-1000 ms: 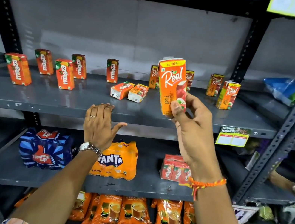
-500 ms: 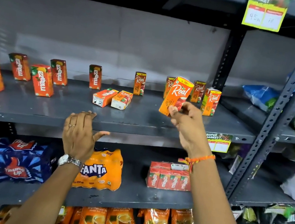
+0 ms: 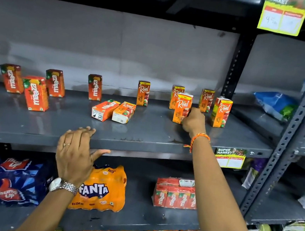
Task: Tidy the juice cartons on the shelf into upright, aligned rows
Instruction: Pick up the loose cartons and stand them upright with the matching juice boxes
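Shelf [image 3: 143, 138] front strip, frame centre: bare, passable. Two toppled cartons [image 3: 113, 111] block mid-shelf. Right of centre, upright Real cartons [image 3: 207, 100] crowd together; narrow gaps. Left side: Maaza cartons [image 3: 35, 92] scattered, wider gaps between.

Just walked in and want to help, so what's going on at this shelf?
A person is tidying juice cartons. Their right hand is standing a Real apple carton upright on the grey shelf, among other upright Real cartons. The left hand is open and empty at the shelf's front edge. Two cartons lie on their sides mid-shelf, and the Maaza cartons on the left stand unevenly.
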`<state>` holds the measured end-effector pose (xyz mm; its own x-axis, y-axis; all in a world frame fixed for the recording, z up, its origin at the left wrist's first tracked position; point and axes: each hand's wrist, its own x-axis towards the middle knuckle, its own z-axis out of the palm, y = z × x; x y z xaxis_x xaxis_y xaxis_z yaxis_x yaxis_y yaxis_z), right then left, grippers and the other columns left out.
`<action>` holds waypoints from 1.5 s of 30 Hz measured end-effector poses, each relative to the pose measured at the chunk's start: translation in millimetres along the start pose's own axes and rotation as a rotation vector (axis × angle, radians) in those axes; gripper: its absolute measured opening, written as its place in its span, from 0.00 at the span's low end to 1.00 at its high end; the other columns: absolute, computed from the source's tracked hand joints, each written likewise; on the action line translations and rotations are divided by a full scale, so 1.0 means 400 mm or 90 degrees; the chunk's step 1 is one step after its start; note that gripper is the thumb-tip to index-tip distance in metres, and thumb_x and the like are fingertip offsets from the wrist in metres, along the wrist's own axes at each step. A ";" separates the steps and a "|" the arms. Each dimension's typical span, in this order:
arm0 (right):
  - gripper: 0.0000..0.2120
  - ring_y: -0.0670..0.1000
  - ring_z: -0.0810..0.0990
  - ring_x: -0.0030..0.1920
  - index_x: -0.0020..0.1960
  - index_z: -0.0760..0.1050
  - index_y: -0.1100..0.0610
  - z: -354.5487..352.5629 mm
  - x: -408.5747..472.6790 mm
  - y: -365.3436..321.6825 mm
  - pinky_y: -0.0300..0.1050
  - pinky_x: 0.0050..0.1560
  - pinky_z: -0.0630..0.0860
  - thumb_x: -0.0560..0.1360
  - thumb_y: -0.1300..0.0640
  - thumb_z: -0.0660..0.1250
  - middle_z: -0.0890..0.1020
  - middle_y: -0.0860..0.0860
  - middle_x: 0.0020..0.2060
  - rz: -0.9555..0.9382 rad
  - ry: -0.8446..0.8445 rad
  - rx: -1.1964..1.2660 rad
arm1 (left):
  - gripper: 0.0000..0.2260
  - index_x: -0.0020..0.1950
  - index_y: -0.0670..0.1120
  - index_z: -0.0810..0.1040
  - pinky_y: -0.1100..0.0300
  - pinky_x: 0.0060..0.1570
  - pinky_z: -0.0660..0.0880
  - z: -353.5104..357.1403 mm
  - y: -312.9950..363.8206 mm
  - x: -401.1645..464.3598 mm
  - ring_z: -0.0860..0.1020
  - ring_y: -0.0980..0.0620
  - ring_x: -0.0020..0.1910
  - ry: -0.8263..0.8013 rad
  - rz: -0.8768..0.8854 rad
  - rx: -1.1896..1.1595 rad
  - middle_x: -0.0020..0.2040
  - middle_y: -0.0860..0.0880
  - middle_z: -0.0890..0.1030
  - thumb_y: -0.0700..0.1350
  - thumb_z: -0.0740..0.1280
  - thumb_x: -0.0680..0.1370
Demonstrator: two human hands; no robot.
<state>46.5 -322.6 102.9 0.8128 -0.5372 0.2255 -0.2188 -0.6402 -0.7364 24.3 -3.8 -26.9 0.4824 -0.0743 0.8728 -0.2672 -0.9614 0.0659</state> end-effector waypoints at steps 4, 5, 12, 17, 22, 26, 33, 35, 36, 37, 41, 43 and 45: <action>0.16 0.64 0.78 0.62 0.62 0.74 0.66 0.001 0.003 0.003 0.52 0.59 0.75 0.76 0.62 0.68 0.79 0.64 0.61 -0.004 -0.011 -0.025 | 0.32 0.59 0.41 0.77 0.44 0.62 0.68 0.005 -0.003 0.004 0.79 0.38 0.56 0.005 -0.001 -0.010 0.56 0.41 0.82 0.67 0.61 0.72; 0.16 0.64 0.78 0.62 0.63 0.74 0.66 0.002 0.006 0.004 0.52 0.59 0.75 0.76 0.61 0.68 0.80 0.63 0.61 -0.005 -0.011 -0.019 | 0.32 0.59 0.41 0.77 0.44 0.62 0.68 0.004 -0.004 0.004 0.79 0.38 0.56 0.007 -0.001 -0.011 0.56 0.41 0.82 0.67 0.61 0.72; 0.24 0.65 0.72 0.62 0.65 0.69 0.67 0.032 -0.127 -0.022 0.53 0.64 0.68 0.75 0.56 0.69 0.71 0.64 0.64 -0.123 0.138 -0.056 | 0.32 0.59 0.42 0.77 0.46 0.63 0.68 -0.004 -0.003 0.004 0.79 0.41 0.57 0.007 -0.004 -0.013 0.57 0.43 0.82 0.68 0.61 0.72; 0.19 0.60 0.82 0.46 0.43 0.79 0.63 0.129 -0.217 -0.112 0.51 0.47 0.79 0.77 0.46 0.65 0.82 0.61 0.44 -0.214 0.006 0.013 | 0.32 0.59 0.42 0.78 0.48 0.63 0.67 -0.007 -0.003 0.005 0.79 0.42 0.57 0.003 -0.002 -0.011 0.57 0.43 0.82 0.68 0.61 0.72; 0.21 0.64 0.80 0.52 0.47 0.76 0.65 0.184 -0.203 -0.197 0.49 0.48 0.74 0.78 0.45 0.62 0.81 0.64 0.50 -0.198 -0.108 0.010 | 0.32 0.59 0.42 0.78 0.48 0.64 0.67 -0.012 -0.004 0.007 0.79 0.42 0.58 -0.003 -0.008 -0.017 0.57 0.43 0.82 0.68 0.60 0.72; 0.33 0.64 0.77 0.58 0.54 0.78 0.64 0.241 -0.182 -0.235 0.55 0.57 0.75 0.74 0.34 0.59 0.78 0.64 0.57 -0.168 -0.140 -0.068 | 0.32 0.60 0.42 0.79 0.48 0.66 0.66 -0.016 -0.006 0.006 0.79 0.42 0.58 -0.019 -0.005 -0.008 0.58 0.44 0.82 0.68 0.61 0.72; 0.26 0.51 0.80 0.49 0.60 0.76 0.60 0.339 -0.106 -0.192 0.44 0.46 0.80 0.73 0.40 0.62 0.79 0.59 0.56 -0.036 -0.283 -0.041 | 0.29 0.65 0.45 0.78 0.49 0.66 0.66 -0.023 -0.055 0.005 0.79 0.43 0.61 -0.033 0.088 0.032 0.62 0.45 0.82 0.66 0.55 0.79; 0.21 0.44 0.80 0.28 0.61 0.76 0.56 0.464 -0.011 -0.107 0.38 0.26 0.77 0.72 0.47 0.65 0.81 0.58 0.60 -0.021 -0.339 -0.057 | 0.29 0.65 0.45 0.78 0.48 0.67 0.65 -0.027 -0.077 0.006 0.78 0.43 0.63 -0.028 0.070 0.029 0.63 0.45 0.81 0.66 0.58 0.77; 0.19 0.45 0.79 0.25 0.58 0.77 0.55 0.472 -0.001 -0.110 0.39 0.24 0.77 0.71 0.47 0.66 0.82 0.57 0.59 -0.035 -0.355 -0.060 | 0.29 0.65 0.45 0.78 0.48 0.67 0.65 -0.029 -0.089 0.005 0.78 0.43 0.63 -0.022 0.057 0.026 0.64 0.45 0.80 0.66 0.59 0.76; 0.17 0.47 0.80 0.28 0.54 0.77 0.56 0.445 -0.022 -0.144 0.41 0.28 0.78 0.70 0.47 0.67 0.84 0.57 0.53 -0.019 -0.343 -0.011 | 0.29 0.65 0.45 0.78 0.47 0.67 0.65 -0.030 -0.099 0.004 0.78 0.43 0.63 -0.016 0.055 0.023 0.64 0.45 0.80 0.65 0.60 0.76; 0.11 0.55 0.76 0.41 0.33 0.70 0.57 0.246 -0.176 -0.334 0.45 0.40 0.70 0.69 0.54 0.70 0.75 0.52 0.33 -0.143 -0.233 0.018 | 0.27 0.65 0.45 0.77 0.47 0.64 0.68 -0.026 -0.114 -0.002 0.79 0.42 0.59 -0.005 0.065 0.017 0.62 0.45 0.81 0.64 0.62 0.76; 0.12 0.58 0.79 0.42 0.30 0.68 0.56 0.256 -0.178 -0.338 0.47 0.41 0.76 0.67 0.57 0.69 0.74 0.52 0.31 -0.128 -0.238 0.059 | 0.28 0.65 0.45 0.77 0.46 0.65 0.68 -0.023 -0.112 -0.004 0.79 0.42 0.60 -0.007 0.058 0.020 0.62 0.44 0.81 0.64 0.61 0.77; 0.09 0.61 0.84 0.48 0.31 0.69 0.57 0.260 -0.176 -0.330 0.55 0.49 0.83 0.66 0.61 0.68 0.79 0.56 0.35 -0.102 -0.260 0.129 | 0.28 0.65 0.45 0.77 0.47 0.65 0.68 -0.023 -0.113 -0.004 0.78 0.43 0.60 -0.003 0.060 0.021 0.62 0.45 0.81 0.65 0.61 0.77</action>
<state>74.3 -142.9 117.9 0.9820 -0.1555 0.1070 0.0028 -0.5549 -0.8319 28.1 42.3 -26.8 0.4602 -0.1654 0.8723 -0.2839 -0.9583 -0.0319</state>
